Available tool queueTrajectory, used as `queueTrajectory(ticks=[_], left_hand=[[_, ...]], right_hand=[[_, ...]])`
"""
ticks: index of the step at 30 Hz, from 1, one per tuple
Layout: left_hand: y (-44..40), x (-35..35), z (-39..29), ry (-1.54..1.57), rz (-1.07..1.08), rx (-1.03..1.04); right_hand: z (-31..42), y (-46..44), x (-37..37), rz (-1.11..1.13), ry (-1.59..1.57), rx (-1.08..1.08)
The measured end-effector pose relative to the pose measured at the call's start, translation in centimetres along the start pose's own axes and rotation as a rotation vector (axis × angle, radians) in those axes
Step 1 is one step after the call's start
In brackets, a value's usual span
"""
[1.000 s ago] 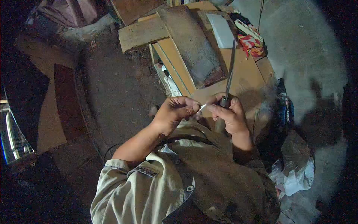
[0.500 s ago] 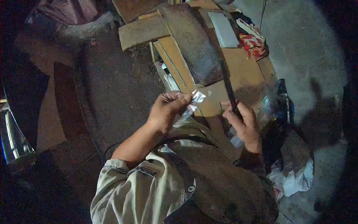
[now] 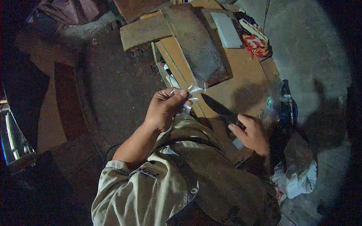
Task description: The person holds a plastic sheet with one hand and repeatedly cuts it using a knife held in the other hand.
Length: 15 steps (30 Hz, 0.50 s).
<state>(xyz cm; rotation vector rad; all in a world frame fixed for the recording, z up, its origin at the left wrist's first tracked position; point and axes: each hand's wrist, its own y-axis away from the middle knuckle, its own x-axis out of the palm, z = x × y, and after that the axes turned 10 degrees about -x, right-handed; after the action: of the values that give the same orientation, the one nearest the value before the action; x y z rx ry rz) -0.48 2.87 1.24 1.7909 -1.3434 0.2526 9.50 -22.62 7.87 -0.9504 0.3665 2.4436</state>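
My left hand (image 3: pixel 166 105) pinches a small piece of clear plastic film (image 3: pixel 197 89) between thumb and fingers. Shiny ends of the film stick out above and below the fingertips. My right hand (image 3: pixel 250 133) is closed around the handle of a dark-bladed knife (image 3: pixel 218 106). The blade points up and left, its tip a short way right of the film and apart from it. Beneath both hands lies a tan wooden bench top (image 3: pixel 245 69). Just beyond the film, a dark worn board (image 3: pixel 196 41) rests on the bench.
A white rectangular sheet (image 3: pixel 227 31) and a red-and-white crumpled packet (image 3: pixel 256 46) lie at the far right of the bench. An open drawer (image 3: pixel 169 75) shows left of the board. On the right floor stand a dark bottle (image 3: pixel 285 100) and white plastic bags (image 3: pixel 301 180).
The knife has swung from nearly upright to slanting left, bringing its tip towards the film. My right hand has moved slightly down, my left hand slightly left with the film.
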Motion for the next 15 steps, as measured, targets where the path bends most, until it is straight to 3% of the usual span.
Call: queueTrajectory(ticks=[7, 9, 13, 15], left_hand=[[0.7, 0.9, 0.9, -0.234, 0.034, 0.066], [0.9, 0.9, 1.0, -0.254, 0.088, -0.024], [0.8, 1.1, 1.6, -0.415, 0.095, 0.0], [0.9, 1.1, 1.8, -0.451, 0.124, 0.02]], right_hand=[[0.0, -1.4, 0.7, -0.026, 0.07, -0.01], [-0.1, -1.9, 1.2, -0.028, 0.101, -0.028], [-0.3, -2.6, 1.6, -0.06, -0.018, -0.081], [0.6, -3.1, 1.0, 0.101, 0.096, -0.005]])
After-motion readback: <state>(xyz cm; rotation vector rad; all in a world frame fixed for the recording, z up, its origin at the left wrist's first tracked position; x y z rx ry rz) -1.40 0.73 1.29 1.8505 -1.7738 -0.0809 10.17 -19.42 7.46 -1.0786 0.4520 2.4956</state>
